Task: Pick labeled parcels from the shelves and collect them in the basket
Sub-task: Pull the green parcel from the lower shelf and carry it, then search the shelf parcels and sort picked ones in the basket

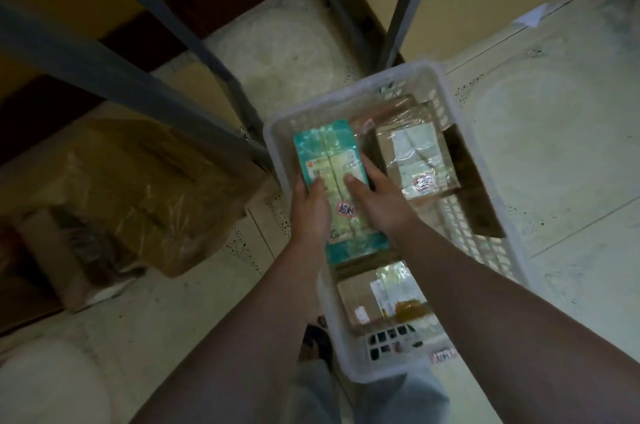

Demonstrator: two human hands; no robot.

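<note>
Print on the teal parcel's (323, 146) pale shipping label (334, 169) was too blurred to read, the handwriting on its round pink sticker (346, 210) could not be made out, and the fingers under it were hidden. The left hand (310, 212) clamped its left edge and the right hand (377, 202) its right edge, thumbs on top, holding it at the far left of the white basket (429, 69), whether resting or held clear I could not tell. Beside it lay a taped brown box (415, 160) and, nearer, another taped box (367, 299), their labels illegible.
</note>
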